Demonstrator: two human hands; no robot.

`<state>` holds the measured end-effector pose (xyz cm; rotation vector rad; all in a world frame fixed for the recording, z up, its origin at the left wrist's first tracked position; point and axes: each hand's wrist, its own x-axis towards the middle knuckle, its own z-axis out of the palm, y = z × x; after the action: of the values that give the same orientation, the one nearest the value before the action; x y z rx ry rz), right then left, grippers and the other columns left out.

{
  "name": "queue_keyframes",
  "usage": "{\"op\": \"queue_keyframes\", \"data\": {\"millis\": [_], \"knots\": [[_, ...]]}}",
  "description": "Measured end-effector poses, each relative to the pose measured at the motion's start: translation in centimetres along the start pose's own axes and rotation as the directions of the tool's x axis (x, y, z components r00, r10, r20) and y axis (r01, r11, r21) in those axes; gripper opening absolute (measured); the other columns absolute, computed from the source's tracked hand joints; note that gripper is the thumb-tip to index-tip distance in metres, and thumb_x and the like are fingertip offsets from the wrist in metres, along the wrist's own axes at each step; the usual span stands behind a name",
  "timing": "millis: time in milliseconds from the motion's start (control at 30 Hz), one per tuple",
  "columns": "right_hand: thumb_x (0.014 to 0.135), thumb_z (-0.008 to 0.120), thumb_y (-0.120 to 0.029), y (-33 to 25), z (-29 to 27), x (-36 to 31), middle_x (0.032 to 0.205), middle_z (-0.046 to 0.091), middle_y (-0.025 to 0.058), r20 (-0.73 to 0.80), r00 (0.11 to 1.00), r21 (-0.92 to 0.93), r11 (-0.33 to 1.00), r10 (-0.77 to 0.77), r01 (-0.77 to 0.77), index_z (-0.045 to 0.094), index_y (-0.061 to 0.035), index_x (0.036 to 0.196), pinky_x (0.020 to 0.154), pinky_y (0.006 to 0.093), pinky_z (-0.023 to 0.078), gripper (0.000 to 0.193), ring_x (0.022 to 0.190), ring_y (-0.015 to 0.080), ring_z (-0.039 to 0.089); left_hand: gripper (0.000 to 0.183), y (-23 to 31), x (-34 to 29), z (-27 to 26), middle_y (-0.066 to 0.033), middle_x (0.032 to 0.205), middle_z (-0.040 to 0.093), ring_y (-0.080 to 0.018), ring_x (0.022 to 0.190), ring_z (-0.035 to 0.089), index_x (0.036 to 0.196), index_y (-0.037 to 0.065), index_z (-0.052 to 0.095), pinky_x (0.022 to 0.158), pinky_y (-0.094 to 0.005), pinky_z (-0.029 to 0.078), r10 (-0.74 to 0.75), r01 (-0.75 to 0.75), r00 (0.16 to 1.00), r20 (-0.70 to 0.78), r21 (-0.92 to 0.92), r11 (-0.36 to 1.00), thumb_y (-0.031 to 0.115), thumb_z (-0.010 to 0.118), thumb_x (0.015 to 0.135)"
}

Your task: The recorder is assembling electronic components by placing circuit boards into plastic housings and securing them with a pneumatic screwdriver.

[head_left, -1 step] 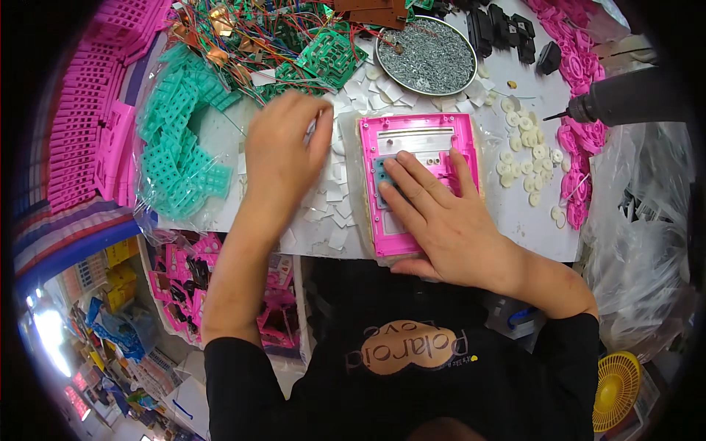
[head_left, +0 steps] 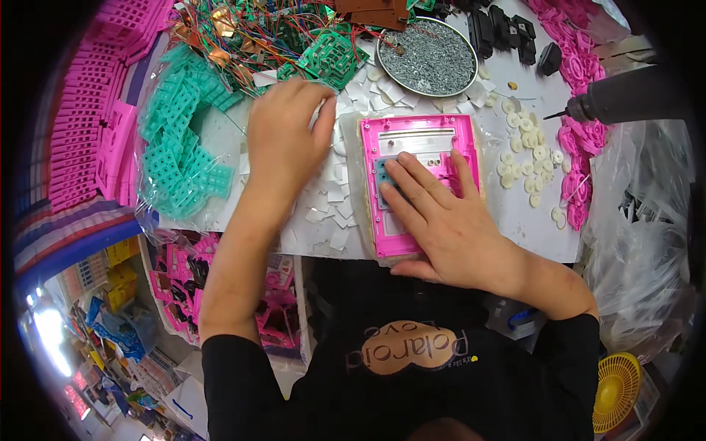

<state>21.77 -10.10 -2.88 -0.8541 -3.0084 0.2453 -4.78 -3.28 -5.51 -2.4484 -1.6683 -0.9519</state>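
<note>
My right hand (head_left: 441, 220) lies flat with its fingers spread over a pink plastic casing (head_left: 465, 132), its fingertips on a blue-grey button pad (head_left: 382, 176) set inside. The thumb rests by the casing's near edge. Below the casing is a padded mat wrapped in clear plastic (head_left: 354, 187). To the left, my left hand (head_left: 290, 128) is bent at the knuckles beside the green circuit boards (head_left: 334, 59) with their tangled wires. Its thumb stands apart; the fingertips are turned down and hidden, so I cannot see whether they hold anything.
Small white squares (head_left: 340, 209) are scattered between my hands. Bagged turquoise pads (head_left: 180, 132) lie at left, a round dish of screws (head_left: 428, 55) at the back. On the right are cream discs (head_left: 526, 147), a dark power screwdriver (head_left: 625, 99) and pink parts (head_left: 577, 147).
My left hand has shifted very slightly to the right. The right hand and the pink casing have hardly moved.
</note>
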Motion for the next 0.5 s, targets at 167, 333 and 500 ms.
{"op": "queue_keyframes", "data": {"millis": [167, 333, 500], "knots": [[0.084, 0.071, -0.057, 0.1, -2.6, 0.4, 0.159, 0.037, 0.0207, 0.056, 0.998, 0.240, 0.970, 0.023, -0.036, 0.048, -0.0031, 0.146, 0.114, 0.0725, 0.021, 0.086, 0.150, 0.0390, 0.032, 0.046, -0.2, 4.3, 2.5, -0.0123, 0.118, 0.063, -0.0331, 0.107, 0.060, 0.112, 0.006, 0.062, 0.093, -0.0504, 0.043, -0.066, 0.041, 0.997, 0.043, 0.433, 0.901, 0.029, 0.081, 0.077], [0.082, 0.077, -0.045, 1.3, -2.8, -0.9, 0.153, 0.044, 0.0182, -0.126, 0.992, 0.300, 0.954, 0.024, 0.015, 0.056, -0.0079, 0.140, 0.114, 0.0705, 0.024, 0.072, 0.144, 0.0400, 0.040, 0.038, -1.0, 4.4, 1.0, -0.0122, 0.110, 0.066, -0.0319, 0.101, 0.063, 0.106, 0.005, 0.064, 0.088, -0.0472, 0.047, -0.001, -0.030, 0.996, 0.087, 0.350, 0.936, 0.027, 0.079, 0.079], [0.081, 0.079, -0.038, 2.3, -3.2, -1.4, 0.144, 0.055, 0.0150, -0.242, 0.970, 0.299, 0.954, 0.035, 0.040, 0.063, -0.0078, 0.129, 0.114, 0.0675, 0.027, 0.059, 0.135, 0.0381, 0.049, 0.015, -1.3, 3.9, -1.6, -0.0103, 0.092, 0.070, -0.0278, 0.086, 0.068, 0.098, 0.006, 0.069, 0.074, -0.0383, 0.053, 0.052, -0.083, 0.990, 0.130, 0.247, 0.965, 0.014, 0.074, 0.086]]}}
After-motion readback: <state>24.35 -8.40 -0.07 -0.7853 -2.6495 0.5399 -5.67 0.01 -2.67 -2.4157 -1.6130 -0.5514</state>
